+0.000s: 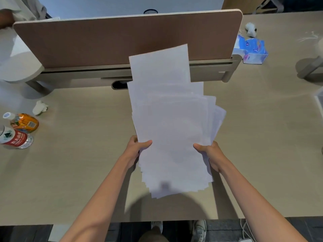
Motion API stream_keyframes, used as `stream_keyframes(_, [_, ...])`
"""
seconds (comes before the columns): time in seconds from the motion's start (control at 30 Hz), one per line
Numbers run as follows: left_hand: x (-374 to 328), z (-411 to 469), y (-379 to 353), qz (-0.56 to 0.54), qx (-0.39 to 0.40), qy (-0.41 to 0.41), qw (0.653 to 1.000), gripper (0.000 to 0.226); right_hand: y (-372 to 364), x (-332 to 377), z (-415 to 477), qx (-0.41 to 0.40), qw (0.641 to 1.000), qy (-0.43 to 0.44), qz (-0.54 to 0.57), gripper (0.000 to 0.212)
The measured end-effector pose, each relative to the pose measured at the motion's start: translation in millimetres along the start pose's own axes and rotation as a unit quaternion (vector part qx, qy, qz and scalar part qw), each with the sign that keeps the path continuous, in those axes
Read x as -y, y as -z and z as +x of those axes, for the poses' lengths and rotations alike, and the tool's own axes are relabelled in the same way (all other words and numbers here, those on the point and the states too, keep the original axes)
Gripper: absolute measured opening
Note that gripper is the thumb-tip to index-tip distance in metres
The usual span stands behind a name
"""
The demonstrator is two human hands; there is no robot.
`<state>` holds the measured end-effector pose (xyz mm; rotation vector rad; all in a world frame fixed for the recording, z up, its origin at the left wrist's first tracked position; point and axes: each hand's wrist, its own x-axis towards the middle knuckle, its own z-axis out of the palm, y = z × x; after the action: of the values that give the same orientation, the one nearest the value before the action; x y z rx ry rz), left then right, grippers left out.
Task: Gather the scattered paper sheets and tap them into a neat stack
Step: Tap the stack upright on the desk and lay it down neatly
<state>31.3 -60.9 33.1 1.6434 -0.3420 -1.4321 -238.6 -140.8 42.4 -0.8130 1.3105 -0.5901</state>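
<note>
Holding the paper sheets (169,126) above the desk (78,163), left hand (135,149) and right hand (208,152) each pinching a long edge; the long axis runs away from the person, so the near short edge should be what taps down.

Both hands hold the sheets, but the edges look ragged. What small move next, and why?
Probably stand the sheets upright and tap their near edge on the desk: the left hand and right hand grip both sides, yet edges fan out top and bottom.
</note>
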Motion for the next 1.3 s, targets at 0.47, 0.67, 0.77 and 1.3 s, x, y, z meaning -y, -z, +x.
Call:
stream_keyframes(0.47, [-62.4,-40.2,20.0,-0.013,0.203,-0.01,0.979,0.063,3.4,51.6,-11.5,0.06,0.991,0.07,-0.099,0.019])
stream_keyframes(0.67, [-101.9,-58.3,6.6,0.014,0.073,-0.139,0.987,0.027,-20.2,84.4,-21.6,0.014,0.989,0.14,-0.043,0.02])
stream_keyframes(0.77, [-124.2,-70.0,2.9,0.032,0.028,-0.197,0.979,0.031,-35.8,101.1,-26.6,-0.016,0.984,0.179,0.002,0.018])
stream_keyframes(1.3, [-125.8,-70.9,23.4,0.116,0.105,-0.245,0.957,0.053,-8.6,110.4,-28.9,0.132,0.97,0.204,-0.02,0.063])
